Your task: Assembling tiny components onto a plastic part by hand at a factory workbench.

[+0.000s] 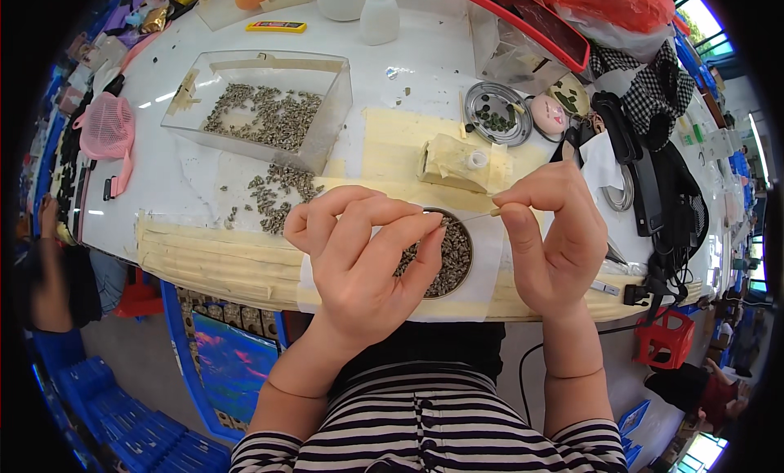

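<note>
My left hand (pixel 367 256) is closed in a pinch, thumb against forefinger, above a round dish (pixel 471 269) filled with small grey metal parts (pixel 451 265). Whatever sits between its fingertips is too small to make out. To the right, my right hand (pixel 555 236) pinches a thin needle-like tool with a pale yellow end (pixel 495 212). Its fine tip points left toward my left fingertips. Under the dish lies a white sheet (pixel 487 289). Just beyond the hands stands a tape-wrapped block (pixel 457 167) with a small clear cap-like piece (pixel 476 158) on top.
A clear plastic box (pixel 339 105) with similar metal parts stands at the far left, and a loose pile (pixel 278 195) lies before it. Beyond my right hand are a metal dish of dark green pieces (pixel 498 118) and a red-framed phone (pixel 547 24). A white bottle (pixel 379 17) stands at the back.
</note>
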Demonstrator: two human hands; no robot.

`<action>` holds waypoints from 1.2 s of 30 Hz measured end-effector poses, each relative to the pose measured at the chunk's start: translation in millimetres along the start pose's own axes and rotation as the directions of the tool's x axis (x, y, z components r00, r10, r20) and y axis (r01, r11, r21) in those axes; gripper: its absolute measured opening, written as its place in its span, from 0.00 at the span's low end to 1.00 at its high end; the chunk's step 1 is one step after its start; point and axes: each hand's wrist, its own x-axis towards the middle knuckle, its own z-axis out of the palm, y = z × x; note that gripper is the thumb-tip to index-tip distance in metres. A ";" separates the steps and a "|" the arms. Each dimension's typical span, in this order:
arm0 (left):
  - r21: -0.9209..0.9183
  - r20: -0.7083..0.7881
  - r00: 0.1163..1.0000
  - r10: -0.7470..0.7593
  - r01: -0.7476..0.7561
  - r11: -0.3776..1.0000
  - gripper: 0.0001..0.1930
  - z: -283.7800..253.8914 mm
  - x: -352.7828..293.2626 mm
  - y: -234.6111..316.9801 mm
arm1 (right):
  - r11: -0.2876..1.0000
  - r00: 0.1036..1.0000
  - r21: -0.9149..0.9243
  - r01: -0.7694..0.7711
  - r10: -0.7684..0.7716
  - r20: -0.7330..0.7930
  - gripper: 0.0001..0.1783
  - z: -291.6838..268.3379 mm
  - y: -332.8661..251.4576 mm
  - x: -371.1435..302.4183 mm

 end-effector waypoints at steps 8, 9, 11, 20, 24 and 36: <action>0.000 -0.004 1.000 0.000 0.000 1.000 0.12 0.2 -0.2 0.0 | 1.000 1.000 -0.007 0.005 -0.005 -0.004 0.06 1.2 1.1 -0.2; -0.001 -0.005 1.000 0.001 -0.001 1.000 0.12 0.4 -0.4 -0.2 | 1.000 1.000 -0.006 0.006 -0.006 -0.007 0.06 1.4 1.0 -0.2; -0.001 -0.005 1.000 0.001 -0.001 1.000 0.12 0.3 -0.5 -0.5 | 1.000 1.000 -0.006 0.004 -0.004 -0.011 0.06 1.8 0.9 -0.3; -0.005 -0.003 1.000 0.002 -0.002 1.000 0.12 -0.4 0.6 0.2 | 1.000 1.000 -0.014 -0.014 0.014 -0.014 0.06 1.0 -0.7 -0.1; -0.002 -0.005 1.000 0.003 -0.003 1.000 0.12 -0.3 -0.5 -0.4 | 0.998 0.999 0.043 -0.051 0.051 -0.008 0.06 1.4 0.7 -1.5; -0.035 -0.065 0.998 0.025 -0.027 0.999 0.12 4.6 -2.3 -2.8 | 0.913 0.974 -0.404 0.052 -0.135 -0.181 0.06 4.1 19.4 12.1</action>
